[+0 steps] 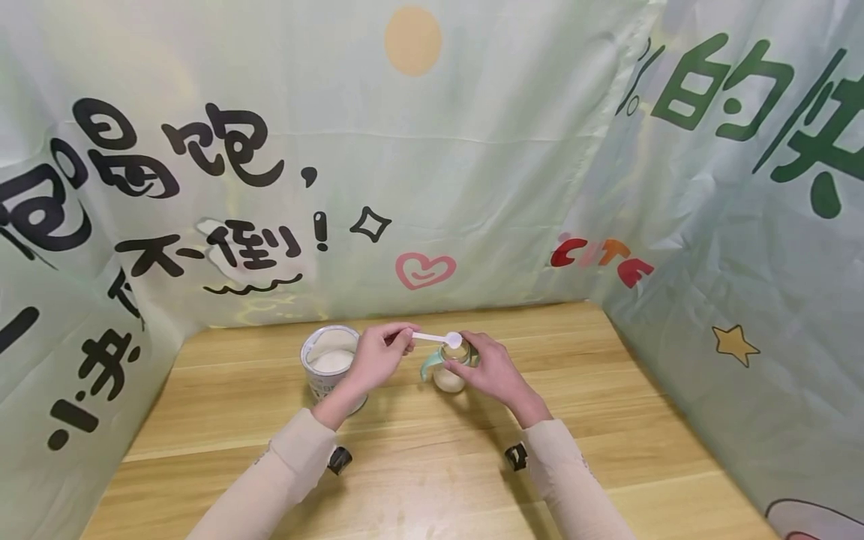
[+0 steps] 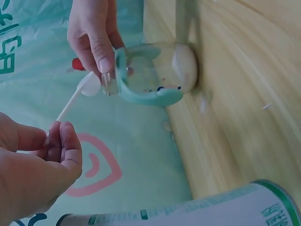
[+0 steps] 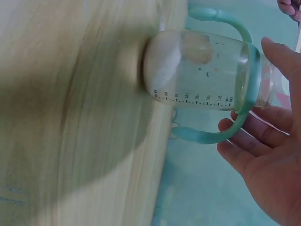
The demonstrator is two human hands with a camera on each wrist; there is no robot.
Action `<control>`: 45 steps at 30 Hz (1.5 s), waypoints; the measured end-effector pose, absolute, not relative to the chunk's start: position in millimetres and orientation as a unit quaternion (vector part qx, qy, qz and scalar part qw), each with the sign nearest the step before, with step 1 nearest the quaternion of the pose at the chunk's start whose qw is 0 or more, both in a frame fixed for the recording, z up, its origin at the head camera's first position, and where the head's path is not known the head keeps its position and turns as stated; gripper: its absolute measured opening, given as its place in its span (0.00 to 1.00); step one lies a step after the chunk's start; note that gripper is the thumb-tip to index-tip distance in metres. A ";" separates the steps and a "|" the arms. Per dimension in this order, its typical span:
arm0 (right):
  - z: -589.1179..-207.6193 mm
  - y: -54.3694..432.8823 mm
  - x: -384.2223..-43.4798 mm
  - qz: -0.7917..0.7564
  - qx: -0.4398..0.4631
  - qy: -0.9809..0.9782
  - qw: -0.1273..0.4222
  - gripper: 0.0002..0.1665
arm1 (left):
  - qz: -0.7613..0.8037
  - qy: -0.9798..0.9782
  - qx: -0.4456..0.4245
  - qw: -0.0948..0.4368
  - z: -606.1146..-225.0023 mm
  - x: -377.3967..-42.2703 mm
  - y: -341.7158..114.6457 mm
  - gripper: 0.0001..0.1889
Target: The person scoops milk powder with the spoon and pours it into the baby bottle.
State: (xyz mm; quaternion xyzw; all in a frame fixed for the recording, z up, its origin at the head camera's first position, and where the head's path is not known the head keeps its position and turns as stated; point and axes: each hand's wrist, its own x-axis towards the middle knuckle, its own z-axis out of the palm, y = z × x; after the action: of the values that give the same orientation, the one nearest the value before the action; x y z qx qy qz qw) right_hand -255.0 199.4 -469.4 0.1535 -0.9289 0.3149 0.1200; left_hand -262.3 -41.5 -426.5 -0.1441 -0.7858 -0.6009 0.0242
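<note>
Forearms (image 1: 290, 461) angled inward, left hand (image 1: 379, 354) pinching scoop (image 1: 433, 338), right hand (image 1: 494, 369) gripping upright bottle (image 3: 202, 70)

The head view is bright and softly lit, with pale glare on the tabletop (image 1: 421, 487) at six o'clock and wide-angle stretching toward the edges. Both wrist views look dimmer, hazier; in the right, broad shadow lies toward nine o'clock, yet the bottle's (image 3: 211, 70) markings stay legible.
</note>
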 end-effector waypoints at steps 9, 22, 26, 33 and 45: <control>-462.8 191.2 -260.3 0.327 0.163 -0.924 0.108 0.40 | -0.606 -0.785 -0.125 0.035 -422.9 -264.9 -54.1 0.11; -449.1 175.7 -265.9 0.324 0.180 -0.925 0.082 0.42 | -0.611 -0.783 -0.099 0.058 -416.4 -262.1 -72.1 0.11; -447.1 170.8 -267.8 0.322 0.185 -0.925 0.080 0.43 | -0.604 -0.789 -0.094 0.064 -413.4 -261.0 -80.9 0.12; -442.6 162.1 -270.2 0.324 0.196 -0.923 0.073 0.44 | -0.610 -0.786 -0.074 0.071 -408.2 -258.1 -96.5 0.12; -434.6 136.8 -275.9 0.315 0.225 -0.918 0.083 0.44 | -0.605 -0.791 -0.052 0.075 -406.7 -255.6 -122.7 0.14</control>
State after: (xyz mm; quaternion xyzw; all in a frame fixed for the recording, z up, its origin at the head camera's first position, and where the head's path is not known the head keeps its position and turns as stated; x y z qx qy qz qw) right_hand -275.9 136.8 -434.6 0.2249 -0.9184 0.3148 0.0827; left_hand -255.6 -122.7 -406.7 -0.0515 -0.7910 -0.6051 0.0748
